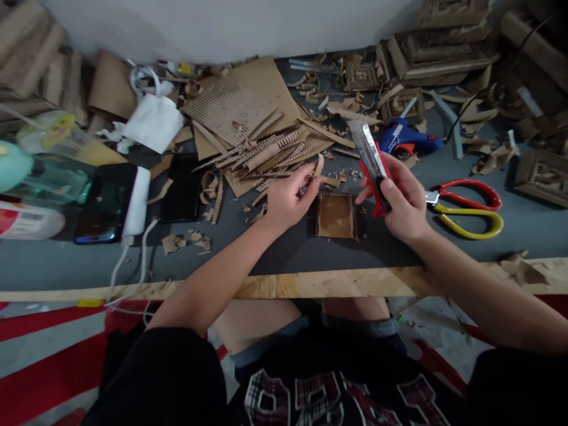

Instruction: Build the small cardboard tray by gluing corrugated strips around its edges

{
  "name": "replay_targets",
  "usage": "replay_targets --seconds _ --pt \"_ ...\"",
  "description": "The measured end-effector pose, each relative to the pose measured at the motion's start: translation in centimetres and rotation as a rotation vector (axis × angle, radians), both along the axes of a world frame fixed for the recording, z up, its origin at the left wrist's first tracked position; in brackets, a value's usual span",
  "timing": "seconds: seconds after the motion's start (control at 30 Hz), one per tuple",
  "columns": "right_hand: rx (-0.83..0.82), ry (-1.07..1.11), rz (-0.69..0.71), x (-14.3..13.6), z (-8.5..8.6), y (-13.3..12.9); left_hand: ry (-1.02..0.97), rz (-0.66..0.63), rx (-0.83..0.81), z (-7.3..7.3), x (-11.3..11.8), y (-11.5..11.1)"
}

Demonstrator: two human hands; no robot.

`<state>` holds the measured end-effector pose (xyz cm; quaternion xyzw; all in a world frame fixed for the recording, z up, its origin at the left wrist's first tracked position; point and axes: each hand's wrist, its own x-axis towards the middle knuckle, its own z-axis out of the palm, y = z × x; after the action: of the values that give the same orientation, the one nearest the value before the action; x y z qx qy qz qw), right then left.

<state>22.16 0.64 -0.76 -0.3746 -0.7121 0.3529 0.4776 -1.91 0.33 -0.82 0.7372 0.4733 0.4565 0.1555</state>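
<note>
Pinching a small curled strip of cardboard [319,165] between thumb and fingertips, the left hand [288,195] has its fingers drawn in. The right hand [404,198] is wrapped around a red utility knife [373,161], thumb along the handle, metal end pointing away from the body; whether much blade is out is hard to tell. Below and between the 2 hands, a small cardboard square [336,216] lies flat on the grey table [302,254], apparently touched by neither. Ridged edging shows along its left, far and right sides; the near side looks barer, though I cannot be sure.

The step in hand looks like sizing or trimming 1 strip for that square. The next move seems to call for a steady pinch on the strip, the blade kept clear of the left fingertips, and a careful match against the square's edge.

Just right of the right hand lie scissors [471,235] with 1 red and 1 yellow handle; beyond that hand is a blue glue gun [410,137]. Past the left hand spreads a heap of cut strips [270,155], with a ridged sheet [231,106] behind it. Well left of the left hand are 2 dark phones [105,201] and a paper roll [155,124]. Stacked cardboard pieces [444,56] stand far beyond the right hand.
</note>
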Motion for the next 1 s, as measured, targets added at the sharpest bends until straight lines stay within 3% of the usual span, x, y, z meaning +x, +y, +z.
replay_targets --seconds 0.17,0.27,0.4,0.6,0.73,0.9,1.0 --pt "-0.063 0.099 0.000 -0.9 -0.4 -1.3 0.099 0.004 0.092 0.3 -0.4 0.1" --pt "-0.162 0.185 0.083 -1.2 -0.4 -1.6 0.189 0.017 0.193 0.3 -0.5 0.2" --pt "-0.216 0.141 0.061 -1.6 1.1 -1.1 0.194 0.073 0.190 0.4 -0.4 0.0" --pt "0.064 -0.265 -0.054 -2.0 3.8 0.1 0.129 0.121 0.142 0.4 -0.2 -0.2" --pt "0.021 -0.174 -0.117 -1.8 3.3 -0.3 0.037 0.064 0.159 0.3 -0.2 0.6" --pt "0.468 -0.393 -0.329 -1.4 2.9 -0.8 0.055 0.099 0.286 0.0 -0.2 1.1" --pt "0.527 -0.518 -0.369 -1.2 3.1 -0.7 0.077 0.177 0.214 0.3 0.0 0.3"
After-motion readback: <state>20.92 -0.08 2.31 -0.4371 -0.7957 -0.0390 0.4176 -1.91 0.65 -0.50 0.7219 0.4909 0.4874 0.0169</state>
